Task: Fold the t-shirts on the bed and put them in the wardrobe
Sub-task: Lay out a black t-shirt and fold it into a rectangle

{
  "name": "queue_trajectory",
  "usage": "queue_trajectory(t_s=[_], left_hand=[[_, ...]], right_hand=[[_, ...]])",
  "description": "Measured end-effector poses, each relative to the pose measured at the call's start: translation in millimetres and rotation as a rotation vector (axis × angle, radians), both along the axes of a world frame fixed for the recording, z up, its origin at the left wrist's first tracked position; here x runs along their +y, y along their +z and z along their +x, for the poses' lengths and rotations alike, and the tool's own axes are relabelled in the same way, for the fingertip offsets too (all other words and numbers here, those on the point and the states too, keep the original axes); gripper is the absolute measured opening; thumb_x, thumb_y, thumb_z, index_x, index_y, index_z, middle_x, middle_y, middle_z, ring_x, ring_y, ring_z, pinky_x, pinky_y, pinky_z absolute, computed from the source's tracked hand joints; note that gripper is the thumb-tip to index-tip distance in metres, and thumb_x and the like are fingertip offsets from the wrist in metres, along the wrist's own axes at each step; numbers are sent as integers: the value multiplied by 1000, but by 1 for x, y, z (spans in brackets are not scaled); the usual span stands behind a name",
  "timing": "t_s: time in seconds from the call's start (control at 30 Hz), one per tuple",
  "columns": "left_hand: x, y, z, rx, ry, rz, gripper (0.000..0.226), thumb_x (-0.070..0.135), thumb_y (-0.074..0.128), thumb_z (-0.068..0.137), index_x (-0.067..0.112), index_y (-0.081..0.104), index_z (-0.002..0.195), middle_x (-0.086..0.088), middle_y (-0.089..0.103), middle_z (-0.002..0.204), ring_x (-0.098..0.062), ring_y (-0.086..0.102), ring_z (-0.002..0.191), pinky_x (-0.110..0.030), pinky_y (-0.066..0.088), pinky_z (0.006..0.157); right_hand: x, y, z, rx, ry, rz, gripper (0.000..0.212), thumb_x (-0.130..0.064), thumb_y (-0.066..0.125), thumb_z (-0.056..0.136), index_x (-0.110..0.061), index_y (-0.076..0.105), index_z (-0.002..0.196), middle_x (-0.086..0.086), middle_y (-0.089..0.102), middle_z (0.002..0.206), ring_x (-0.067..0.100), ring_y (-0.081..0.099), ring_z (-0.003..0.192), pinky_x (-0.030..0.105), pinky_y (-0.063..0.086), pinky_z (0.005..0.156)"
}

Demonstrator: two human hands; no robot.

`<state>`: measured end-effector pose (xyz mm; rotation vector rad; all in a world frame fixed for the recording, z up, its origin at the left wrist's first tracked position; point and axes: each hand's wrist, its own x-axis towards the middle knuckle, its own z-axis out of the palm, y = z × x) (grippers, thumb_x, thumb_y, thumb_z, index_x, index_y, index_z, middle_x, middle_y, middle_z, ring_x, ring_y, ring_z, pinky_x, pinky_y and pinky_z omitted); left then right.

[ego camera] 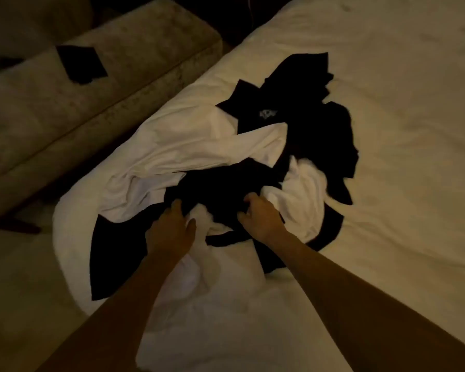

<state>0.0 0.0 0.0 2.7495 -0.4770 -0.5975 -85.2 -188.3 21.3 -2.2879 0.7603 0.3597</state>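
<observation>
1. the t-shirts (253,157) lie in an unfolded black-and-white heap near the bed's (400,130) left edge; the wardrobe is not in view.
2. left hand (172,229) and right hand (261,216), apart, each grip a black shirt (220,194); all the folding seems left.

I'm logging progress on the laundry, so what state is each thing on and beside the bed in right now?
black t-shirt: crumpled, unfolded, gripped by both hands
left hand: fingers curled into the black fabric
right hand: fingers curled, gripping the same shirt
white t-shirts: unfolded, tangled in the pile
black t-shirt with the small print: unfolded, at the far side of the pile
bed: sheet rumpled
dark folded item: lying flat on the sofa
</observation>
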Motion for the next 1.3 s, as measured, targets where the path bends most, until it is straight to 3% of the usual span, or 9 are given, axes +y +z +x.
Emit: queue_trajectory(t_s=[0.17, 0.3, 0.47, 0.67, 0.87, 1.0, 1.17, 1.23, 1.3], left_hand=[[-1, -15, 25, -101, 27, -187, 54, 35, 61, 93, 10, 45, 138, -16, 64, 110, -37, 64, 94, -51, 55, 73], [-12, -21, 42, 0, -182, -29, 61, 39, 55, 96, 15, 34, 148, -16, 60, 122, -36, 63, 102, -46, 54, 79], [-21, -28, 43, -22, -98, 1, 45, 35, 53, 98, 16, 42, 137, -16, 63, 107, -36, 62, 96, -36, 42, 65], [-23, -33, 27, -2, 55, -174, 16, 26, 54, 96, 14, 56, 106, -12, 64, 86, -33, 63, 83, -33, 41, 61], [-32, -16, -21, -21, -133, -282, 74, 41, 66, 89, 24, 30, 151, -11, 55, 137, -34, 57, 118, -46, 53, 86], [-41, 4, -33, -70, -169, -398, 67, 37, 68, 89, 22, 40, 148, -15, 60, 122, -35, 62, 106, -45, 54, 78], [-50, 47, -28, -67, -199, -519, 84, 36, 70, 87, 27, 22, 155, -11, 46, 136, -32, 52, 120, -49, 53, 82], [-49, 62, -28, -107, -166, -464, 79, 34, 73, 84, 26, 32, 151, -11, 49, 129, -32, 52, 117, -47, 52, 80], [-51, 76, -30, -136, -119, -409, 66, 31, 73, 83, 22, 44, 141, -13, 53, 121, -34, 53, 114, -45, 50, 79]], right_hand=[[15, -6, 42, 93, 111, -23, 71, -37, 59, 95, -13, 22, 150, 17, 41, 141, 39, 52, 119, 48, 49, 94], [18, -20, 58, 272, 152, 44, 93, -44, 66, 89, -17, 7, 156, 16, 44, 145, 36, 50, 126, 46, 47, 100], [13, -38, 37, 434, 275, -221, 63, -39, 61, 94, -19, 33, 146, 13, 55, 131, 35, 56, 117, 42, 50, 89], [18, -36, 10, 190, 128, -172, 26, -19, 47, 99, -10, 56, 123, 19, 63, 115, 40, 59, 106, 41, 48, 81], [15, 13, -14, -257, -318, 199, 28, -16, 46, 99, 7, 52, 84, 25, 58, 79, 30, 54, 70, 41, 42, 66], [23, 55, -33, -410, -334, 279, 25, -7, 41, 101, 0, 49, 78, 7, 49, 67, 2, 47, 59, 20, 38, 59], [29, 108, -41, -621, -577, 509, 24, -16, 42, 97, -4, 47, 77, 14, 46, 71, 8, 46, 68, 30, 42, 67], [28, 127, -43, -687, -719, 685, 38, -27, 46, 93, 10, 51, 88, 33, 57, 92, 29, 61, 84, 48, 51, 86], [28, 150, -47, -729, -853, 795, 34, -30, 48, 95, -3, 67, 98, 24, 67, 109, 36, 64, 103, 55, 47, 100]])
